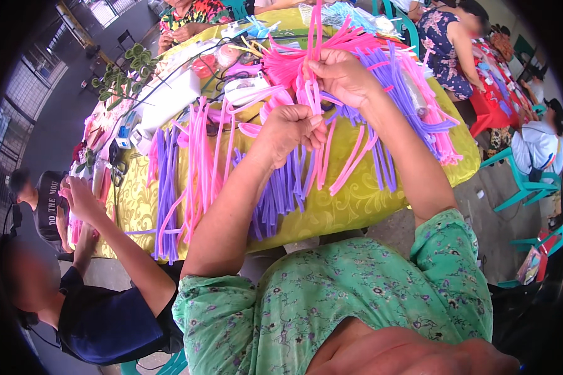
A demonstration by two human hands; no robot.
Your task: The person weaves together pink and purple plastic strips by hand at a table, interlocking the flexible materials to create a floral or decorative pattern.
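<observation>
Above the table, both my hands are closed on pink pipe cleaners point(315, 34), whose ends stick up above my right hand and hang below my left. My left hand point(291, 132) pinches them lower down, fingers curled round. My right hand point(343, 76) grips them higher up, thumb and fingers together. Just behind my hands lies a thick bunch of bright pink pipe cleaners point(288, 62). Purple pipe cleaners point(275, 197) lie below my left hand at the table's near edge. More purple pipe cleaners point(397, 94) fan out beside my right forearm.
A yellow patterned cloth point(356, 209) covers the table. Light pink pipe cleaners point(200, 144), a white foam block point(172, 103), a glue gun point(247, 92) and scissors point(117, 170) lie on it. A person in dark blue point(116, 325) works close on my left. Green chairs point(522, 178) stand at right.
</observation>
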